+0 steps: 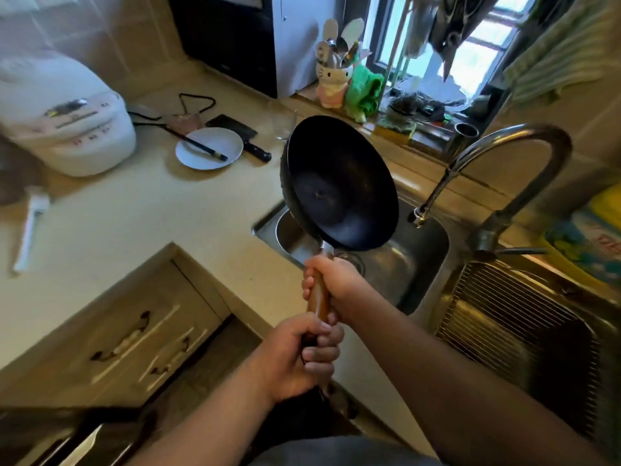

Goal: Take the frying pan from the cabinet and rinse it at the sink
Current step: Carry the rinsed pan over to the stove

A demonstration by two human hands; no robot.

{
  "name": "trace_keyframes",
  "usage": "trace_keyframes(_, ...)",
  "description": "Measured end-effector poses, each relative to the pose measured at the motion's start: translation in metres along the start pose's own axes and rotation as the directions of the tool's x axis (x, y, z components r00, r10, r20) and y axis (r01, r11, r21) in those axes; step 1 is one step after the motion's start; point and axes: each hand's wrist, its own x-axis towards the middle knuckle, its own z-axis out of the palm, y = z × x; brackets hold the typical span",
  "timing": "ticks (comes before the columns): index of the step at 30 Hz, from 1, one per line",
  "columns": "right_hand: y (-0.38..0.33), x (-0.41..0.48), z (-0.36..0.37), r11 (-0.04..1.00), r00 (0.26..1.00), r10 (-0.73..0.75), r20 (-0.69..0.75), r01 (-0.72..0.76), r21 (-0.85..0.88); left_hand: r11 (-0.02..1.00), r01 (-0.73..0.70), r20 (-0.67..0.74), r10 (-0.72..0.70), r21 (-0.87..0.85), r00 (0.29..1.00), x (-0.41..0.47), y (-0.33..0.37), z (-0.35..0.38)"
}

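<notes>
Both hands' grip on handle [319,297], frying pan [342,183] above

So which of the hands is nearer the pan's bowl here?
Right. The right hand grips the wooden handle just below the frying pan bowl; the left hand holds the handle's lower end, farther from the bowl.
</notes>
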Motion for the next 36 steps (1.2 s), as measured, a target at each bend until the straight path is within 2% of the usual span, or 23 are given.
trace_keyframes(2, 0.008, -0.013, -0.003, 0.990, 0.999, -0.038, 0.009, 0.039, -0.133, 0.996, -0.037, -0.113, 0.046, 0.079, 0.992, -0.002, -0.022, 0.003)
trace_keyframes(3, 0.012, -0.021, -0.001, 0.984, 0.999, -0.049, 0.008, 0.049, -0.171, 0.983, -0.050, -0.204, 0.086, 0.174, 0.975, -0.004, -0.032, 0.004)
trace_keyframes(6, 0.028, -0.040, 0.009, 0.948, 0.998, -0.064, -0.023, 0.054, -0.313, 0.872, -0.064, -0.443, 0.308, 0.485, 0.842, -0.013, -0.063, 0.004)
trace_keyframes(9, 0.045, -0.056, 0.022, 0.871, 0.998, -0.065, -0.009, 0.052, -0.488, 0.799, -0.122, -0.491, 0.474, 0.589, 0.731, -0.026, -0.090, 0.003)
trace_keyframes(16, 0.091, -0.096, 0.058, 0.764, 0.984, 0.002, 0.177, 0.113, -0.635, 0.767, -0.264, -0.504, 0.598, 0.584, 0.623, -0.073, -0.139, -0.014)
trace_keyframes(22, 0.147, -0.135, 0.109, 0.748, 0.955, 0.088, 0.285, 0.125, -0.651, 0.727, -0.380, -0.511, 0.678, 0.572, 0.528, -0.143, -0.178, -0.029)
trace_keyframes(28, 0.218, -0.194, 0.165, 0.714, 0.900, 0.187, 0.393, 0.150, -0.684, 0.668, -0.445, -0.543, 0.744, 0.596, 0.389, -0.225, -0.232, -0.052)
trace_keyframes(33, 0.283, -0.246, 0.209, 0.638, 0.853, 0.261, 0.451, 0.199, -0.744, 0.650, -0.530, -0.588, 0.747, 0.545, 0.310, -0.292, -0.282, -0.074)
trace_keyframes(36, 0.321, -0.272, 0.237, 0.602, 0.819, 0.312, 0.482, 0.222, -0.767, 0.607, -0.588, -0.619, 0.755, 0.534, 0.217, -0.328, -0.306, -0.087)
